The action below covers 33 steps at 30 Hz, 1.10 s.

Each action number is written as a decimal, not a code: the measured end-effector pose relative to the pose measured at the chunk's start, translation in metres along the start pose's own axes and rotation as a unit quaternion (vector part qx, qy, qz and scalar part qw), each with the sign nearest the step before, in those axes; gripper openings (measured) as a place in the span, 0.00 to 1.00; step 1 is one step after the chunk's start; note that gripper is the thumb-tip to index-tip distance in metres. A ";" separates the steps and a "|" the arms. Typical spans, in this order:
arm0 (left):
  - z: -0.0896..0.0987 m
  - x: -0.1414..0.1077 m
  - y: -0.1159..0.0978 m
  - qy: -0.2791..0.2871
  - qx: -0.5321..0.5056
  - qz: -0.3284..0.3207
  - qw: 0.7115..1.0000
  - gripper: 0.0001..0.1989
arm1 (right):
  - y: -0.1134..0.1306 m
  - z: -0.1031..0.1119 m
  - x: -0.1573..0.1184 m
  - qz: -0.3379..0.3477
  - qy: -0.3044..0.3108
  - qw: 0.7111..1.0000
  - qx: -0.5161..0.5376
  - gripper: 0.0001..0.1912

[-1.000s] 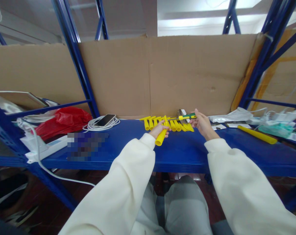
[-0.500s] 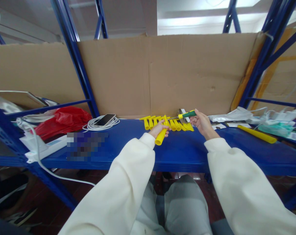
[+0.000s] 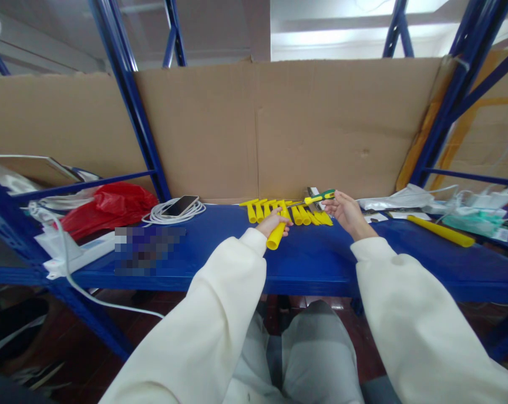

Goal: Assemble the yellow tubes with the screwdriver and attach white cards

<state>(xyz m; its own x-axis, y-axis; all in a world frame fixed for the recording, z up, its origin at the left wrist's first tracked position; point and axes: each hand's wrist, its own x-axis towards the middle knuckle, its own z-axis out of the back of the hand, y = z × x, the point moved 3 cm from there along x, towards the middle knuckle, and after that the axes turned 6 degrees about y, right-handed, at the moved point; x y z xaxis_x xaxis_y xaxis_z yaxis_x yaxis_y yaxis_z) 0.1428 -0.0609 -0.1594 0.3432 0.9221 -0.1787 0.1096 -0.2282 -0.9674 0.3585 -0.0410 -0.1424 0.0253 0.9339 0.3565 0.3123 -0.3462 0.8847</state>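
- Two hands at work above the blue desk [image 3: 317, 264].
- Left hand [image 3: 274, 222]: fingers wrapped around a yellow tapered tube [image 3: 273, 240], its wide open end toward the wearer.
- Right hand [image 3: 347, 214]: fingertips closed on the handle end of a green-and-yellow screwdriver [image 3: 317, 198]; shaft points left, to the tube's far part. Contact of tip and tube: cannot tell.
- Row of similar yellow pieces [image 3: 297, 216] behind the held tube, on the desk.
- Another yellow tube [image 3: 441, 231] lies farther right.
- Smartphone [image 3: 180, 206] on coiled white cable [image 3: 198, 211], left.

No readable text, label, brand, number or sign anywhere in view.
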 end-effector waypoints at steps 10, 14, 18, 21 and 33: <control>0.002 0.003 0.000 0.001 0.003 -0.006 1.000 0.39 | -0.005 0.005 0.005 0.021 -0.014 0.999 -0.026 0.20; 0.004 0.005 0.001 0.001 -0.002 -0.005 1.000 0.40 | -0.006 0.006 0.006 0.026 -0.010 0.999 -0.038 0.19; 0.004 0.006 0.002 0.002 -0.010 -0.003 1.000 0.40 | -0.003 0.005 0.003 0.026 -0.009 0.999 -0.044 0.19; 0.004 0.006 0.002 0.003 -0.017 -0.005 1.000 0.41 | 0.000 0.002 0.001 0.025 0.010 0.999 -0.025 0.18; 0.002 0.002 -0.001 -0.002 -0.004 -0.022 1.000 0.39 | -0.003 0.003 0.005 0.031 -0.009 0.999 0.003 0.20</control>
<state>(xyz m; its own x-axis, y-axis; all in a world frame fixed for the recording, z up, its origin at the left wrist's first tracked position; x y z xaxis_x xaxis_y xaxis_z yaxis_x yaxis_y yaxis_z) 0.1418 -0.0587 -0.1594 0.3344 0.9324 -0.1371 0.1313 -0.1902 -0.9729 0.3610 -0.0349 -0.1443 0.0616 0.9121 0.4054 0.3154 -0.4031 0.8591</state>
